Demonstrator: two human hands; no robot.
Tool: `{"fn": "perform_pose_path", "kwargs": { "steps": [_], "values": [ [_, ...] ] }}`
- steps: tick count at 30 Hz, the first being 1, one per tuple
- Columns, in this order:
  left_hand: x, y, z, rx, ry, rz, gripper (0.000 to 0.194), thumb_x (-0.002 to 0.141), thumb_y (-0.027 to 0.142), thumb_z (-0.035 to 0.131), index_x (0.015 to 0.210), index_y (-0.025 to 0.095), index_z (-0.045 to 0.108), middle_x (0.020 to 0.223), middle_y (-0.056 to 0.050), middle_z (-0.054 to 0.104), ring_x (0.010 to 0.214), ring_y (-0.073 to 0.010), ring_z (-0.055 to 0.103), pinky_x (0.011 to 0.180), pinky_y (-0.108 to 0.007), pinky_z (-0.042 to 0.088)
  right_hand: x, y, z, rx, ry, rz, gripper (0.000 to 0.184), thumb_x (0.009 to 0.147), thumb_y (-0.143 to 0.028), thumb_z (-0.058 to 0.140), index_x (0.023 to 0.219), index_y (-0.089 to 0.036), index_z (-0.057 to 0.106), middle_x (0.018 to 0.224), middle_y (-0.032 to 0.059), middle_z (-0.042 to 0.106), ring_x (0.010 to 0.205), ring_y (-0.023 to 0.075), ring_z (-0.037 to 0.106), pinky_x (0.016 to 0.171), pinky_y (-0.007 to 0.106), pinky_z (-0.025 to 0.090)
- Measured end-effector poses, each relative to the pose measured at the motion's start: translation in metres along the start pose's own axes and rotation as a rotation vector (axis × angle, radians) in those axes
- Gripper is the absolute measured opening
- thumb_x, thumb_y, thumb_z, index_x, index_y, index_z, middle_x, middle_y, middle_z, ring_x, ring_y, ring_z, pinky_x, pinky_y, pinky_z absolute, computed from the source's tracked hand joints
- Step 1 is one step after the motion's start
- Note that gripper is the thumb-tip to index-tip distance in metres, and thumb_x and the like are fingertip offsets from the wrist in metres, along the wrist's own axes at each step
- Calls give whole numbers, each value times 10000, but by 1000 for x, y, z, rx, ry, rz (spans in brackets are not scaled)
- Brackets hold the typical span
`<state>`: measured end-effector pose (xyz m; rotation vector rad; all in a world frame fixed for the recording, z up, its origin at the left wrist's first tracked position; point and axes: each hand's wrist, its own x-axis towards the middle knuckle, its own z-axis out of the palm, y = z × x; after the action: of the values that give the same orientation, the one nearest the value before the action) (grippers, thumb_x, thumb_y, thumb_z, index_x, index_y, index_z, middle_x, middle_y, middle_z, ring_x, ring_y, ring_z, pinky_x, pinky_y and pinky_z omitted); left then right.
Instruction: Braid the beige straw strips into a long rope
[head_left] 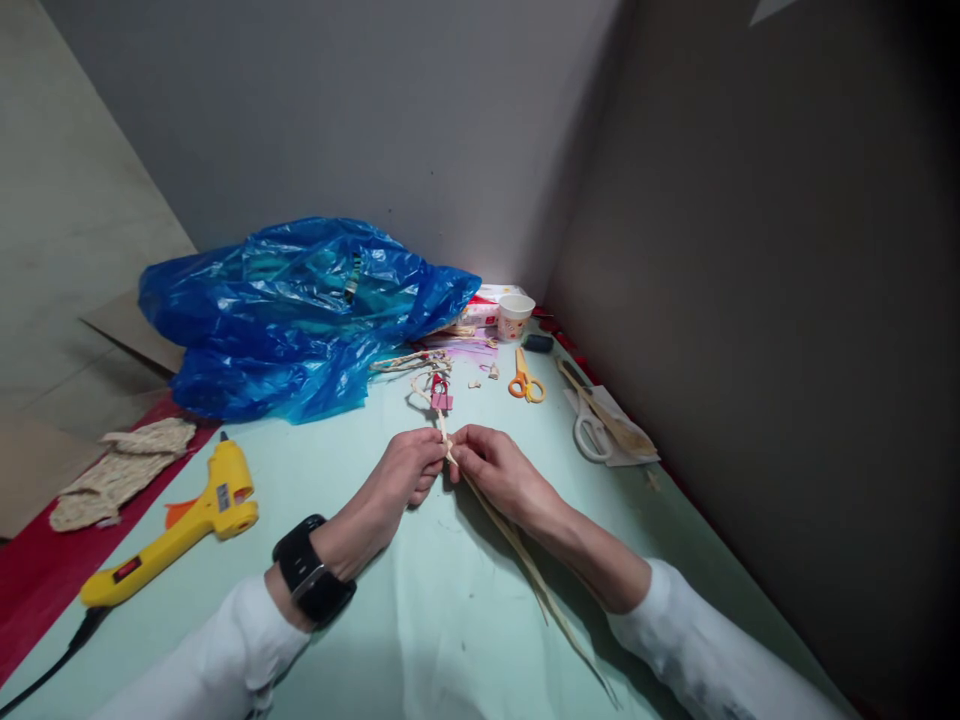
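A thin braid of pale straw-like strands [442, 424] runs between my hands in the middle of the table. My left hand [405, 468] pinches it from the left, fingers curled. Close against it, my right hand [496, 468] grips the strands with thumb and fingers. Long loose strand ends [536, 580] trail from under my right hand toward the table's near side. Just beyond my fingertips, a red clip [440, 390] sits at the far end of the braid, where a loop of braid curls to the left. The exact grip of the fingertips is partly hidden.
A yellow glue gun [180, 525] with a black cord lies left, near a woven straw piece [124, 475]. Behind are a blue plastic bag [300, 310] and a paper cup [515, 318]. Orange scissors [526, 378] and white-handled scissors [592, 438] lie right, near the wall [750, 300].
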<state>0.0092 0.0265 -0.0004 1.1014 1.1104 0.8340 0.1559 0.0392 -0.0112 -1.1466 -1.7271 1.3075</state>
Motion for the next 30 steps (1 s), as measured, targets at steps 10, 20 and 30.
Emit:
{"fn": "perform_pose_path", "kwargs": {
  "steps": [10, 20, 30],
  "values": [
    [-5, -1, 3, 82, 111, 83, 216, 796, 247, 532, 602, 171, 475, 492, 74, 352, 453, -68, 251, 439, -247, 162, -21, -23, -1, -838, 133, -122, 200, 899, -218, 504, 822, -172, 683, 772, 47, 689, 674, 151, 562, 613, 263, 317],
    [-7, -10, 1, -13, 124, 106, 205, 791, 252, 516, 616, 187, 431, 520, 87, 305, 475, -73, 228, 459, -241, 157, -37, -11, 25, -1179, 238, -533, 120, 868, -108, 516, 825, -162, 615, 761, 50, 626, 699, 191, 528, 539, 316, 282],
    [-12, -6, -11, -57, 9, 53, 95, 758, 225, 586, 773, 139, 550, 599, 68, 397, 477, -49, 245, 461, -234, 120, -37, -21, 20, -1048, 54, -447, 207, 899, -198, 473, 799, -154, 648, 769, 75, 670, 690, 204, 582, 601, 321, 373]
  ]
}}
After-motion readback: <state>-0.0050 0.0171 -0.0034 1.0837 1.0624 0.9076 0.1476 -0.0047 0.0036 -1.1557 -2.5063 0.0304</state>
